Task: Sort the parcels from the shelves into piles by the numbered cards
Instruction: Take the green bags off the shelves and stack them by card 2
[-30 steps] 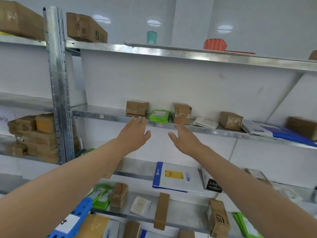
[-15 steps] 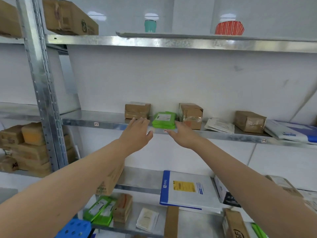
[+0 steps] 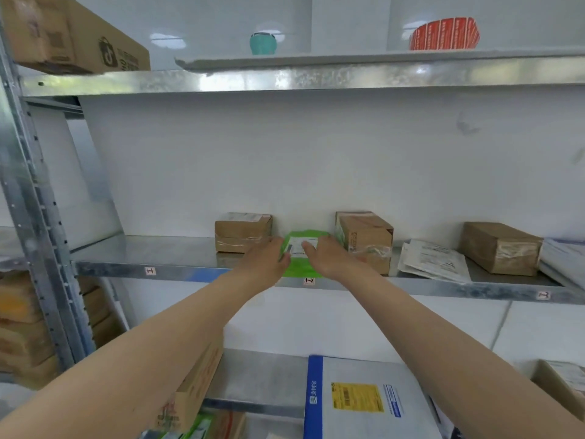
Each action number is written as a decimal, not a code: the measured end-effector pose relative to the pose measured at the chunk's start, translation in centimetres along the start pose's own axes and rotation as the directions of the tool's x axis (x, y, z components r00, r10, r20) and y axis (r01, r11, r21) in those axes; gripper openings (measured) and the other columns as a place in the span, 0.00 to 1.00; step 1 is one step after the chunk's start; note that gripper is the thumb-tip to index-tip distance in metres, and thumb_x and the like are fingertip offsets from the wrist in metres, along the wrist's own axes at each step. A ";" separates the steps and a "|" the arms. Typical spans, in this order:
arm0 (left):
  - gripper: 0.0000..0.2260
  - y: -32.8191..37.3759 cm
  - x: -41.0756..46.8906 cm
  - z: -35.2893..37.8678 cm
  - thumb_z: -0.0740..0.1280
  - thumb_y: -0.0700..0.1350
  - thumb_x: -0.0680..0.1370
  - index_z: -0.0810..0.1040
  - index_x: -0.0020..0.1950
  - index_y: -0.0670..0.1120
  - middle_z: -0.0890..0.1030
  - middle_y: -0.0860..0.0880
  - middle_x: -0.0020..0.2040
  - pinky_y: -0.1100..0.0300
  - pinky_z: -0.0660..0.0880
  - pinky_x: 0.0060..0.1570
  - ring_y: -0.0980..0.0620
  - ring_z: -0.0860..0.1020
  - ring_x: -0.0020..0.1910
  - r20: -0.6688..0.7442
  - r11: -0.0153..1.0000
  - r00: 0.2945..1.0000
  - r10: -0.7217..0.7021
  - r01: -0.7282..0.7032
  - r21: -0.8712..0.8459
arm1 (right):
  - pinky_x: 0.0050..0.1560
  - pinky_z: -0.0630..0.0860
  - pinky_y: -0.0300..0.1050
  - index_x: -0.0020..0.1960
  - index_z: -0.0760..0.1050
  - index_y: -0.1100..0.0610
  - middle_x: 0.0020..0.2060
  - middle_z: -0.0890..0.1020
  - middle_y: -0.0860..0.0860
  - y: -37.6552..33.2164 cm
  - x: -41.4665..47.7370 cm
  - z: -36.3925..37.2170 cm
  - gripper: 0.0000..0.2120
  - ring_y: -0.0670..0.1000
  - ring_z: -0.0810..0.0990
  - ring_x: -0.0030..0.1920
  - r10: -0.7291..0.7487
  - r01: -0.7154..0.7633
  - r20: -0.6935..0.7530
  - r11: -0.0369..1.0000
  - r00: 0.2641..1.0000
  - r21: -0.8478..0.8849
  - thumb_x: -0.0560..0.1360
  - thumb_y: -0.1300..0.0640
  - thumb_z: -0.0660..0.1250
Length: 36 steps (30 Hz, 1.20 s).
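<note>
Green parcel [image 3: 300, 268]: front edge of middle shelf [image 3: 158, 257], between one brown box [image 3: 242, 231] and a taped brown box [image 3: 364, 237].
Hands: left hand [image 3: 265, 262] and right hand [image 3: 330, 258] flank it, thumbs on top; grip unclear.
Parcel label [image 3: 296, 246]: white, unreadable.

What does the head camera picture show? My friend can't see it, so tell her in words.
The left hand and right hand touch either side of a green parcel on a metal shelf. One brown box stands left of it, another brown box right.
</note>
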State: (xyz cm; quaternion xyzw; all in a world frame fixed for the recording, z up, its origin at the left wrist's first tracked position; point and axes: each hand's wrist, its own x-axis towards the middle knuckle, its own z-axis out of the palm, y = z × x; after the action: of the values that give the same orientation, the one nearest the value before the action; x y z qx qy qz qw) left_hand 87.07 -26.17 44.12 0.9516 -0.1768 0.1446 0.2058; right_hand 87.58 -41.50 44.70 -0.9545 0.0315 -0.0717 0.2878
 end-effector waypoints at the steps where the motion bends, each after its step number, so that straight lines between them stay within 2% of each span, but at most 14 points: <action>1: 0.11 -0.1 0.8 0.4 0.58 0.49 0.81 0.73 0.54 0.43 0.75 0.48 0.44 0.55 0.67 0.40 0.45 0.75 0.46 0.020 0.999 1.000 -0.018 0.019 -0.048 | 0.57 0.70 0.45 0.66 0.68 0.68 0.66 0.71 0.65 0.2 0.9 0.6 0.27 0.60 0.74 0.64 0.015 -0.015 0.012 0.999 1.000 0.033 0.83 0.46 0.49; 3: 0.12 -0.4 2.5 1.4 0.57 0.49 0.81 0.74 0.60 0.45 0.79 0.47 0.49 0.56 0.70 0.42 0.46 0.77 0.47 0.060 0.985 0.995 -0.074 0.082 -0.150 | 0.52 0.71 0.45 0.59 0.73 0.66 0.57 0.77 0.64 0.8 2.4 1.6 0.25 0.61 0.77 0.60 0.027 -0.029 0.027 0.998 0.999 0.064 0.83 0.46 0.50; 7: 0.14 -0.6 5.1 3.5 0.57 0.47 0.82 0.74 0.63 0.44 0.79 0.43 0.57 0.60 0.68 0.37 0.49 0.75 0.47 0.110 0.928 0.971 -0.210 0.234 -0.291 | 0.62 0.70 0.48 0.69 0.65 0.64 0.65 0.72 0.63 1.5 4.4 2.6 0.20 0.61 0.73 0.64 0.095 -0.096 0.018 0.986 0.995 0.136 0.81 0.55 0.54; 10: 0.15 0.0 6.0 4.5 0.57 0.44 0.82 0.71 0.67 0.43 0.76 0.43 0.61 0.61 0.67 0.45 0.45 0.75 0.56 0.115 0.829 0.941 -0.318 0.334 -0.449 | 0.62 0.70 0.49 0.72 0.60 0.63 0.65 0.71 0.62 1.6 5.6 3.2 0.23 0.61 0.72 0.64 0.172 -0.164 -0.004 0.944 0.985 0.286 0.79 0.58 0.57; 12: 0.15 0.4 6.5 4.8 0.57 0.41 0.81 0.74 0.65 0.42 0.77 0.42 0.61 0.62 0.67 0.40 0.46 0.75 0.53 0.102 0.759 0.920 -0.378 0.372 -0.535 | 0.61 0.70 0.50 0.71 0.61 0.64 0.64 0.71 0.62 1.5 6.3 3.6 0.23 0.61 0.72 0.64 0.181 -0.175 0.018 0.909 0.983 0.380 0.77 0.59 0.58; 15: 0.12 0.5 7.1 5.0 0.58 0.38 0.78 0.79 0.56 0.39 0.81 0.40 0.55 0.62 0.65 0.31 0.49 0.74 0.41 0.121 0.650 0.898 -0.424 0.394 -0.650 | 0.61 0.74 0.50 0.68 0.65 0.58 0.64 0.72 0.58 2.3 7.8 4.9 0.26 0.58 0.74 0.61 0.152 -0.126 -0.005 0.838 0.988 0.530 0.71 0.57 0.60; 17: 0.13 0.4 7.1 5.0 0.59 0.36 0.75 0.81 0.53 0.40 0.83 0.41 0.52 0.61 0.72 0.36 0.48 0.77 0.41 0.151 0.547 0.880 -0.451 0.406 -0.732 | 0.60 0.75 0.49 0.66 0.69 0.55 0.62 0.75 0.56 3.1 8.2 5.7 0.27 0.55 0.77 0.59 0.132 -0.083 -0.042 0.806 0.990 0.586 0.67 0.55 0.60; 19: 0.14 0.3 6.8 5.1 0.59 0.35 0.74 0.82 0.51 0.41 0.83 0.41 0.50 0.58 0.76 0.43 0.47 0.79 0.42 0.165 0.461 0.866 -0.472 0.402 -0.791 | 0.59 0.76 0.47 0.65 0.71 0.55 0.60 0.78 0.53 2.3 6.4 4.9 0.22 0.54 0.78 0.58 0.133 -0.061 -0.071 0.783 0.989 0.619 0.71 0.58 0.64; 21: 0.14 0.5 6.2 4.7 0.59 0.34 0.73 0.83 0.50 0.41 0.83 0.42 0.46 0.60 0.74 0.39 0.48 0.78 0.40 0.158 0.414 0.868 -0.472 0.376 -0.829 | 0.58 0.75 0.45 0.64 0.71 0.57 0.59 0.79 0.51 1.8 5.2 4.3 0.18 0.53 0.78 0.58 0.133 -0.036 -0.104 0.766 0.986 0.642 0.75 0.61 0.65; 25: 0.15 1.2 4.8 2.9 0.60 0.34 0.74 0.83 0.41 0.51 0.83 0.52 0.41 0.60 0.74 0.42 0.53 0.78 0.40 0.076 0.372 0.878 -0.473 0.277 -0.886 | 0.59 0.75 0.48 0.63 0.71 0.55 0.57 0.81 0.50 0.6 3.6 3.4 0.17 0.51 0.79 0.57 0.072 0.086 -0.205 0.739 0.976 0.669 0.75 0.61 0.66; 28: 0.16 2.2 3.1 0.9 0.61 0.36 0.75 0.83 0.49 0.54 0.84 0.56 0.48 0.68 0.75 0.46 0.59 0.80 0.47 -0.030 0.376 0.898 -0.438 0.152 -0.914 | 0.51 0.71 0.39 0.64 0.70 0.53 0.55 0.80 0.46 -0.9 1.9 1.8 0.17 0.47 0.78 0.53 -0.002 0.214 -0.310 0.728 0.951 0.652 0.76 0.61 0.66; 31: 0.18 3.1 0.7 -1.7 0.59 0.36 0.76 0.81 0.53 0.58 0.82 0.62 0.46 0.76 0.73 0.39 0.70 0.78 0.41 -0.162 0.413 0.899 -0.407 0.023 -0.910 | 0.48 0.69 0.33 0.66 0.69 0.51 0.54 0.79 0.44 -2.8 -0.7 0.7 0.20 0.44 0.77 0.53 -0.061 0.342 -0.431 0.710 0.900 0.615 0.76 0.60 0.66; 34: 0.21 2.8 -1.9 -3.4 0.58 0.40 0.76 0.79 0.60 0.60 0.83 0.59 0.53 0.65 0.76 0.54 0.62 0.80 0.51 -0.261 0.489 0.880 -0.397 -0.038 -0.871 | 0.45 0.67 0.21 0.70 0.67 0.51 0.56 0.77 0.42 -4.8 -3.5 0.8 0.24 0.43 0.76 0.55 -0.111 0.433 -0.485 0.647 0.867 0.627 0.76 0.61 0.67; 36: 0.21 2.1 -4.3 -4.3 0.59 0.43 0.76 0.77 0.63 0.63 0.81 0.57 0.56 0.63 0.77 0.54 0.60 0.79 0.54 -0.307 0.522 0.852 -0.424 -0.047 -0.852 | 0.49 0.66 0.21 0.74 0.62 0.51 0.59 0.74 0.42 -6.2 -5.7 1.3 0.28 0.40 0.73 0.58 -0.136 0.443 -0.465 0.613 0.875 0.654 0.77 0.61 0.67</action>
State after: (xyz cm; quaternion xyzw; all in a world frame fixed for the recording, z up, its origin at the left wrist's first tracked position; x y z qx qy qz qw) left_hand 81.55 -24.86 47.12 0.6822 -0.0583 0.2492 0.6849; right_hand 82.31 -35.05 46.37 -0.7126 -0.1048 -0.3031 0.6240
